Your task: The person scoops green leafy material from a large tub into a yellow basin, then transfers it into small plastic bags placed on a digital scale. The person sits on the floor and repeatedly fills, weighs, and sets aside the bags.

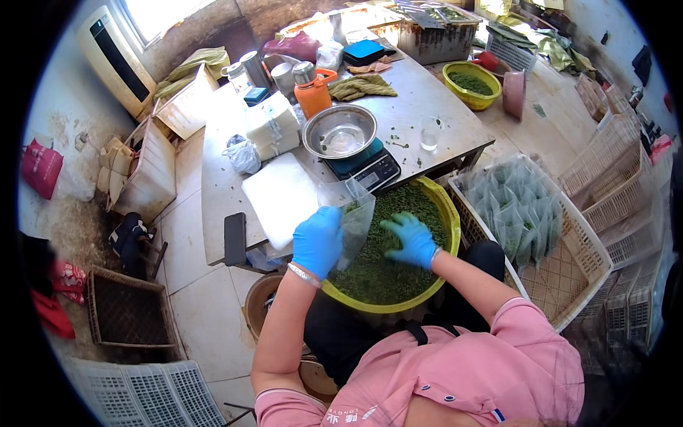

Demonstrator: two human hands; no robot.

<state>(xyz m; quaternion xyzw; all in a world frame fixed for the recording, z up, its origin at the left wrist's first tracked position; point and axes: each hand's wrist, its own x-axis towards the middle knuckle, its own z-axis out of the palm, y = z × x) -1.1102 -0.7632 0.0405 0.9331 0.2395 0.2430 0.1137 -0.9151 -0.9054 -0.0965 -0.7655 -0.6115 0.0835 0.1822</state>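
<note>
My left hand [318, 242], in a blue glove, is closed on a clear plastic bag [361, 217] whose mouth spreads upward, with a little green inside. The bag hangs over the left side of a yellow tub [448, 206] filled with small chopped green leaves [384, 274]. In the same kind of glove, my right hand [413, 242] rests on the leaves with its fingers apart, and the fingertips touch the greens. Behind the tub, a steel bowl [340, 132] sits on a digital scale [375, 173] at the table's near edge.
On the table [228, 181] lie a stack of clear bags [281, 196] and a black phone [235, 238]; an orange bottle [311, 92] and a glass [430, 135] stand there too. To the right, a white crate [569, 285] holds several filled bags [516, 206]. A second yellow tub [471, 85] stands farther back.
</note>
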